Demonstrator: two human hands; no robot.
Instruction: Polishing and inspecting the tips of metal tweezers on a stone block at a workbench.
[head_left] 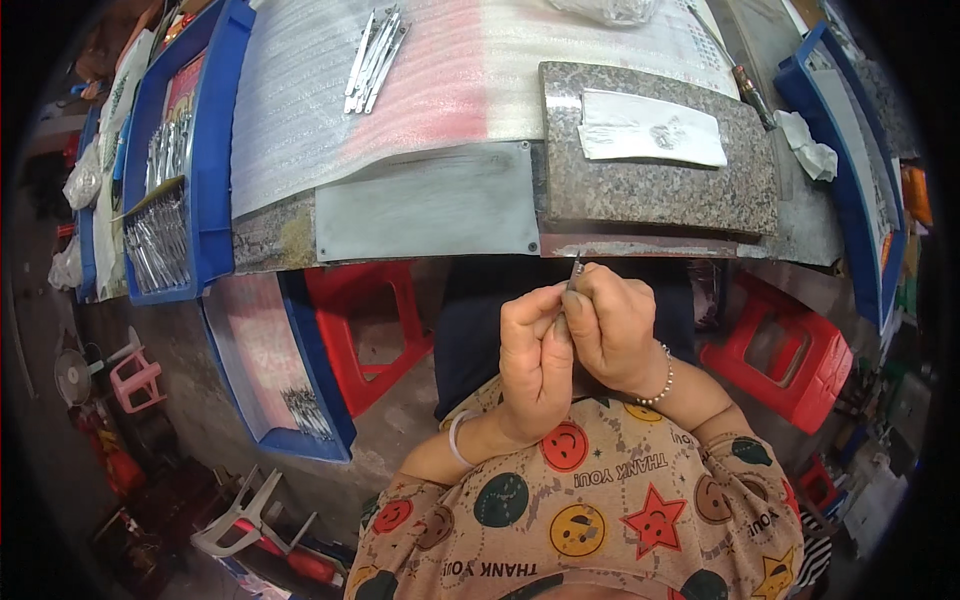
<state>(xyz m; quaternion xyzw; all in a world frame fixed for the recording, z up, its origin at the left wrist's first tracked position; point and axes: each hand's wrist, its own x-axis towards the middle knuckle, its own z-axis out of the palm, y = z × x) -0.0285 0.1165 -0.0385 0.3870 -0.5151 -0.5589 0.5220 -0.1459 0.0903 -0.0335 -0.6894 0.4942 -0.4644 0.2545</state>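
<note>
At the centre of the frame the left hand (533, 358) and right hand (612, 325) pinch a small slim metal piece (576, 270) between closed fingertips (its tip just under the granite slab (660, 190) edge), so steady, close-braced hands probably serve best.

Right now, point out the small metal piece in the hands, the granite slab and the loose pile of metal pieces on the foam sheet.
small metal piece (575, 268), head view, its tip above the fingers.
granite slab (650, 195), head view, bare front part.
pile of metal pieces (374, 60), head view, middle of the pile.
</note>
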